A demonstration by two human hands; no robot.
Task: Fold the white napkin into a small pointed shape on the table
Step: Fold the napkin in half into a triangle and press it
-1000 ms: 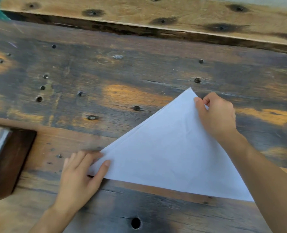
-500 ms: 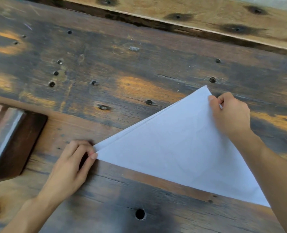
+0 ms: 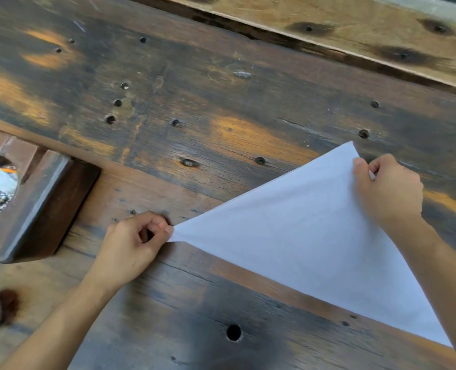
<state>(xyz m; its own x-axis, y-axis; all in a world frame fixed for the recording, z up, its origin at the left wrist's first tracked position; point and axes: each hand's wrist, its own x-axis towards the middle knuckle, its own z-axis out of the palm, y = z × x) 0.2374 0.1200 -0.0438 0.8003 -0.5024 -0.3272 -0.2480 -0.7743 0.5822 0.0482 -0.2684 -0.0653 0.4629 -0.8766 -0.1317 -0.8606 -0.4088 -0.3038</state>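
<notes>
bare table [image 3: 221,108], block [image 3: 47,204] far left

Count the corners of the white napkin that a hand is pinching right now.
2. The left hand pinches the near-left corner of the white napkin; the right hand pinches the far top corner. The third corner, at lower right, lies free beside the right forearm.

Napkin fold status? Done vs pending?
Done: the white napkin already lies as a large triangle on the wooden table. In hand: the left hand pinches its left corner, and the right hand pinches near the top point. Left: further folds, since it is still large, not a small pointed shape.
</notes>
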